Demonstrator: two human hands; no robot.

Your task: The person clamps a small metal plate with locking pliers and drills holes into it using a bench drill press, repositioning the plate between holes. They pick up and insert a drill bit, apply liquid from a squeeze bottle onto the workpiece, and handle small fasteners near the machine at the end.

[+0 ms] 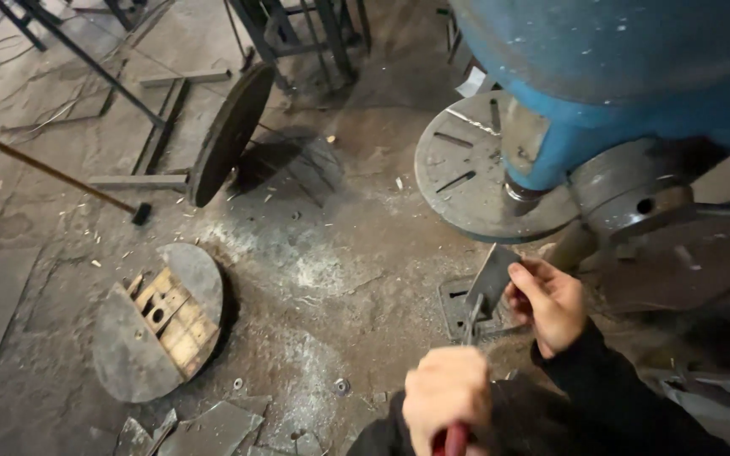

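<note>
My right hand [548,302] pinches a small flat grey metal plate [493,277], held tilted in front of the blue drill press. Just below it, my left hand [447,392] is closed around a red-handled tool [456,439], whose thin metal shaft [471,320] reaches up to the plate's lower edge. Both sleeves are dark. The tool's tip is partly hidden behind the plate.
The blue drill press [618,76] with its slotted round table [465,169] stands at the upper right. On the dusty concrete floor lie a round disc with wooden slats [159,321], a leaning metal disc [230,131], a hammer [61,179], frames and scrap plates [213,431].
</note>
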